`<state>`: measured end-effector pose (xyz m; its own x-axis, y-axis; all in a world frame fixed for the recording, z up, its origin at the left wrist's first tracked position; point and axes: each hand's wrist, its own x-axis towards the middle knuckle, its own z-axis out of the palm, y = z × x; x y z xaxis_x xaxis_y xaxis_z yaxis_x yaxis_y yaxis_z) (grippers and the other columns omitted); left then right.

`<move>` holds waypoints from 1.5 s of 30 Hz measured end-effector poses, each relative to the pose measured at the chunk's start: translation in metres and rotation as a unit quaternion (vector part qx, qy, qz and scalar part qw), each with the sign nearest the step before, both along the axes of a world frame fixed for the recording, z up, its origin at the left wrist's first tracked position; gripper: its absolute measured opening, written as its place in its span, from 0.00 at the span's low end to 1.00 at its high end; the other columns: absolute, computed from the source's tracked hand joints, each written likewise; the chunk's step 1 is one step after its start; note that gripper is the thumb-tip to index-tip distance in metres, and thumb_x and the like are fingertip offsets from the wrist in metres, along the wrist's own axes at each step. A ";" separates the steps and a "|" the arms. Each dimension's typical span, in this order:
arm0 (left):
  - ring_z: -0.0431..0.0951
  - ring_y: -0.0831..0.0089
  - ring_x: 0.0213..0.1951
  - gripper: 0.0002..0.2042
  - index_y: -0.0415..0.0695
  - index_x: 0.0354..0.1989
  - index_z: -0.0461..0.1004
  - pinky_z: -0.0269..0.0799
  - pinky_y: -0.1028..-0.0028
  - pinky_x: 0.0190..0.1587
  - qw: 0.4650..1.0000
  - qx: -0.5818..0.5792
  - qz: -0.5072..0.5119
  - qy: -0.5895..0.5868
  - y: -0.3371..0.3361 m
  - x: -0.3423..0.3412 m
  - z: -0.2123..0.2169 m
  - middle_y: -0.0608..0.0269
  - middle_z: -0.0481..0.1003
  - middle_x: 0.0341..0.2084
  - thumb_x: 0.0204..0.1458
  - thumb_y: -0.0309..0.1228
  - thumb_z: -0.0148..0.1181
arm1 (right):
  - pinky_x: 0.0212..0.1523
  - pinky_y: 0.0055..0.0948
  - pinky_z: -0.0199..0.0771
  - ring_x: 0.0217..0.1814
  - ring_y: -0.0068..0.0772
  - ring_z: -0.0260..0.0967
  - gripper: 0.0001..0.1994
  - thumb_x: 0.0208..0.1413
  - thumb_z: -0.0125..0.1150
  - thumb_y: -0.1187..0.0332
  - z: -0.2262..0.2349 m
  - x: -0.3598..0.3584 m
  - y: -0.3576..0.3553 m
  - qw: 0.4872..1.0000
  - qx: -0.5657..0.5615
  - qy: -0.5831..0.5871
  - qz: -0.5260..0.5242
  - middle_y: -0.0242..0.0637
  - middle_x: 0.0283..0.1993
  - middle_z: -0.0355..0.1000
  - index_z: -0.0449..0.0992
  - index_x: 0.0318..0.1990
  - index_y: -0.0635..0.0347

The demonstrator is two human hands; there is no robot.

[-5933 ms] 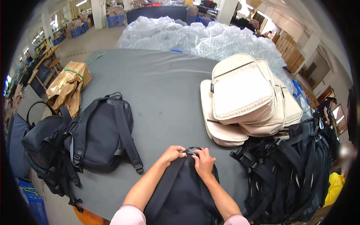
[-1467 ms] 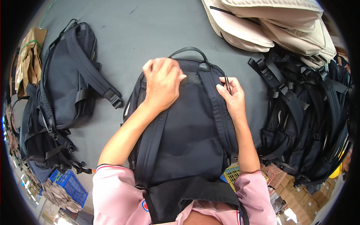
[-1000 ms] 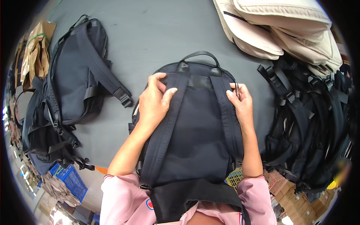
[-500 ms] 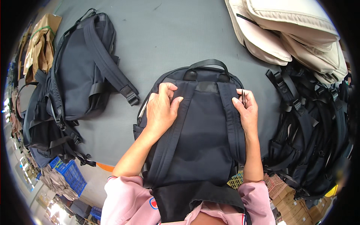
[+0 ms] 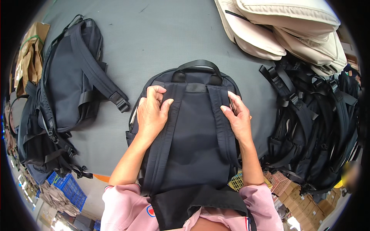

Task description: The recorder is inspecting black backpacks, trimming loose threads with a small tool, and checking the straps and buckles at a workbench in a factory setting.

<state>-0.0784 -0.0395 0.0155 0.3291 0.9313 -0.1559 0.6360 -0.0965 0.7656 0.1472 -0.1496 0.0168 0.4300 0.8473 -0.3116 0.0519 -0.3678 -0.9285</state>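
A dark navy backpack (image 5: 200, 131) lies before me on the grey table, its back panel and two shoulder straps facing up and its black carry handle (image 5: 198, 63) at the far end. My left hand (image 5: 152, 115) rests on its upper left, fingers bent and thumb apart from them, touching the left shoulder strap (image 5: 163, 146). At the upper edge of the right shoulder strap (image 5: 223, 131) is my right hand (image 5: 239, 117), closed around a small, slim dark tool (image 5: 232, 104) whose kind is partly hidden. The right thumb lies near that strap's outer edge.
Another dark backpack (image 5: 69, 77) lies at the left, with more bags below it. Cream bags (image 5: 285, 27) are piled at the far right, above several black backpacks (image 5: 312, 127). A blue crate (image 5: 69, 190) and cardboard boxes (image 5: 304, 208) stand below table level.
The whole view has shifted, so the backpack and table items appear farther left. Both hands keep nearly the same places on the backpack; the right hand has turned slightly inward.
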 end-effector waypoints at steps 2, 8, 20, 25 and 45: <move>0.66 0.71 0.20 0.16 0.43 0.42 0.65 0.61 0.72 0.33 1.000 0.003 0.002 -0.009 -0.001 0.000 -0.001 0.69 0.67 0.17 0.47 0.27 0.64 | 0.30 0.12 0.53 0.27 0.14 0.46 0.23 0.49 0.62 0.81 -0.003 -0.001 -0.003 1.000 0.002 -0.024 0.004 0.23 0.27 0.48 0.69 0.54 0.66; 0.67 0.70 0.20 0.16 0.42 0.42 0.65 0.62 0.72 0.32 1.000 0.000 0.006 -0.009 -0.003 -0.001 -0.002 0.68 0.67 0.17 0.47 0.28 0.64 | 0.33 0.13 0.57 0.28 0.15 0.51 0.23 0.48 0.62 0.81 -0.005 -0.001 -0.009 0.998 -0.005 -0.068 0.011 0.24 0.28 0.52 0.68 0.55 0.66; 0.77 0.74 0.31 0.16 0.33 0.41 0.72 0.73 0.73 0.37 0.844 -0.345 -0.191 -0.363 -0.019 -0.096 0.116 0.56 0.78 0.32 0.48 0.30 0.66 | 0.40 0.28 0.73 0.40 0.29 0.76 0.25 0.35 0.78 0.68 0.120 0.053 -0.089 0.962 0.055 0.165 0.210 0.42 0.35 0.77 0.75 0.38 0.76; 0.75 0.77 0.24 0.11 0.37 0.39 0.74 0.71 0.75 0.32 0.896 -0.263 0.044 -0.356 0.073 -0.016 0.091 0.58 0.76 0.26 0.54 0.34 0.59 | 0.40 0.25 0.72 0.33 0.27 0.73 0.26 0.50 0.61 0.68 0.138 0.052 0.007 0.984 0.087 0.154 -0.030 0.41 0.39 0.73 0.63 0.54 0.77; 0.75 0.72 0.38 0.21 0.35 0.42 0.73 0.69 0.72 0.44 0.981 -0.049 0.094 -0.163 0.112 0.001 -0.045 0.56 0.77 0.34 0.53 0.44 0.60 | 0.37 0.15 0.64 0.33 0.13 0.61 0.07 0.54 0.63 0.71 -0.004 0.038 0.051 0.997 0.041 0.001 -0.068 0.22 0.29 0.66 0.73 0.36 0.64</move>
